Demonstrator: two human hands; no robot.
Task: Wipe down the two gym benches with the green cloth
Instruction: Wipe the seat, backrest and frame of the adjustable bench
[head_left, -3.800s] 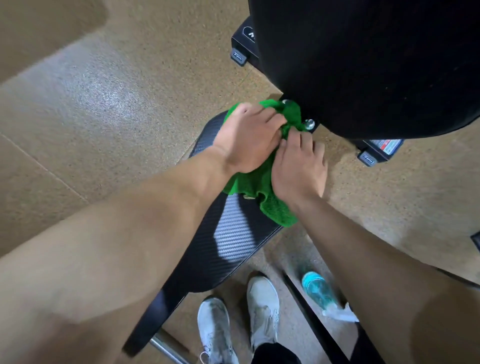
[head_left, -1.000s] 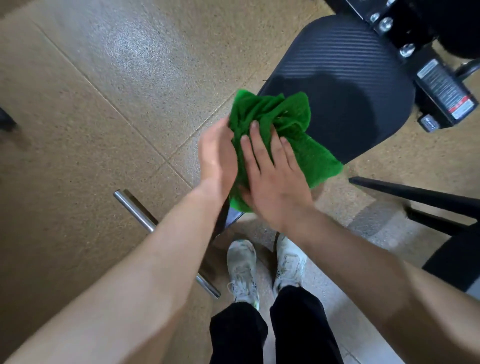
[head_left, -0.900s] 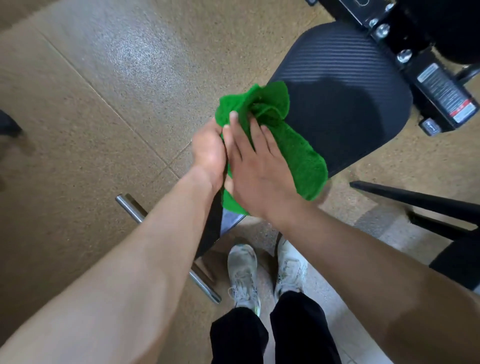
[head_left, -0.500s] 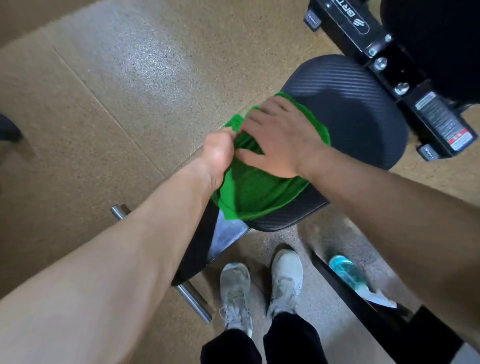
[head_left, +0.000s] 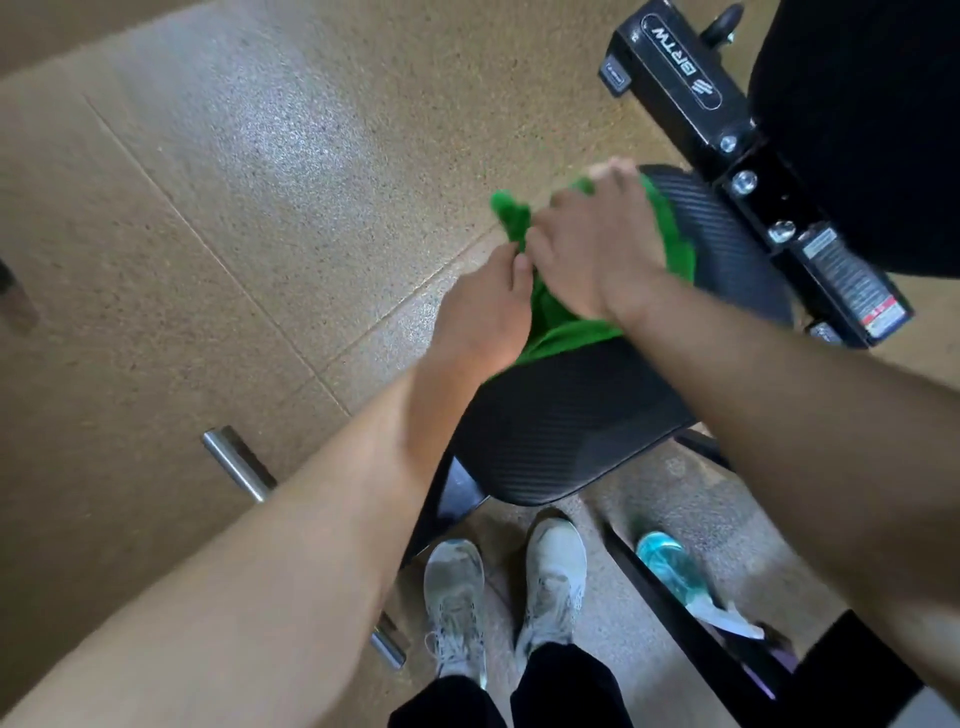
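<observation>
The green cloth (head_left: 558, 322) lies bunched on the far half of the black ribbed seat pad (head_left: 561, 431) of a gym bench. My right hand (head_left: 592, 244) presses flat on top of the cloth, fingers pointing to the far edge. My left hand (head_left: 483, 312) pinches the cloth's left edge at the pad's side. Most of the cloth is hidden under both hands. The bench's black backrest (head_left: 862, 119) rises at the upper right.
A black frame bar with bolts and a warning label (head_left: 753, 192) joins seat and backrest. A chrome foot bar (head_left: 234, 462) juts left over the speckled tan floor. A teal spray bottle (head_left: 675, 571) lies by a black floor rail; my white shoes (head_left: 504, 587) stand below the seat.
Both hands have slid the cloth from the seat's near end up toward the backrest hinge. The near half of the pad has come into view.
</observation>
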